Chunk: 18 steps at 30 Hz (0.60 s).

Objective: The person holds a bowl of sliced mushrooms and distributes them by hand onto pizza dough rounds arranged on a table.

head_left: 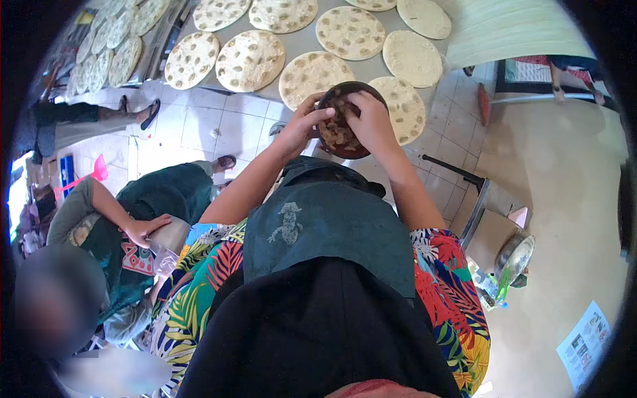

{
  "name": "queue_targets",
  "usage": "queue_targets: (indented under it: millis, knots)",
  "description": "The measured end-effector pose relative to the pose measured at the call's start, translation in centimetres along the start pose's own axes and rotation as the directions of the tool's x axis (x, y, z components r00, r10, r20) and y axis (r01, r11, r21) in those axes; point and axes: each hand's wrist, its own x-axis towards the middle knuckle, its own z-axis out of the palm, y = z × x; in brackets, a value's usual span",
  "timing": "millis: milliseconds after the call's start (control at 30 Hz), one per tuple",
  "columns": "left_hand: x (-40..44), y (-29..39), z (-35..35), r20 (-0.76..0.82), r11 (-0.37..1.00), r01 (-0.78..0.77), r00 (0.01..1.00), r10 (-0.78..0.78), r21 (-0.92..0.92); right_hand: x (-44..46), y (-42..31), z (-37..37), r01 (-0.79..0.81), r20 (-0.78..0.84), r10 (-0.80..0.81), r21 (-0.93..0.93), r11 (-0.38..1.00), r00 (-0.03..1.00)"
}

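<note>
Both forearms reach forward and draw inward from the floral sleeves, so that the two hands meet at a dark round bowl [340, 136]. The left hand [306, 125] is clamped on the bowl's left side, its thumb laid over the rim and pointing inward; its other fingers are largely out of sight. The right hand [369, 121] comes over the right side with the wrist bent and the fingers curled down inside. Its fingertips are not clear, so I cannot tell whether they pinch anything. The hands are close together but apart, with part of the bowl's opening between them.

The bowl is held at the near edge of the table [298, 43], toward its near right corner, with its opening turned up to view. Its wall looks dark brown with a reddish tint, and brown, uneven pieces [342, 138] lie loosely inside, some lighter than others. Whether the bowl touches the table cannot be told.

Round, pale flatbreads lie spread over the table. A spotted flatbread [317, 78] lies just past the bowl on the left, and another flatbread [402, 111] lies to its right, partly covered by the bowl and right hand. Many carry scattered brown spots; a paler flatbread [413, 59] near the right edge looks nearly plain. At the left, another person's hand [142, 229] rests on a translucent container [170, 237].
</note>
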Motion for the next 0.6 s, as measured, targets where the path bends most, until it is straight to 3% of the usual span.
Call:
queue_targets:
  millis: [167,333,500,567,600]
  knots:
    - [1.4,-1.0,0.3,0.066,0.996,-0.038,0.997,0.033,0.076,-0.2,0.8,0.4,-0.075,-0.021,0.081,0.217,0.973,0.996]
    - [1.3,-0.3,1.2,-0.002,0.989,0.058,0.998,-0.059,0.137,-0.6,1.8,1.3,-0.049,-0.141,0.072,0.159,0.986,0.987]
    - [2.4,-0.1,0.1,0.064,0.991,0.069,0.995,-0.077,0.11,-1.0,1.8,0.5,-0.087,-0.178,0.115,0.161,0.983,0.977]
    - [2.8,0.6,-0.8,0.05,0.993,0.081,0.995,-0.085,0.086,-1.1,1.6,-1.1,-0.192,-0.087,0.294,0.578,0.793,0.952]
    - [2.9,1.2,-1.2,0.019,0.994,0.069,0.997,-0.071,0.085,-1.1,2.0,-2.0,-0.23,-0.068,0.375,0.685,0.691,0.924]
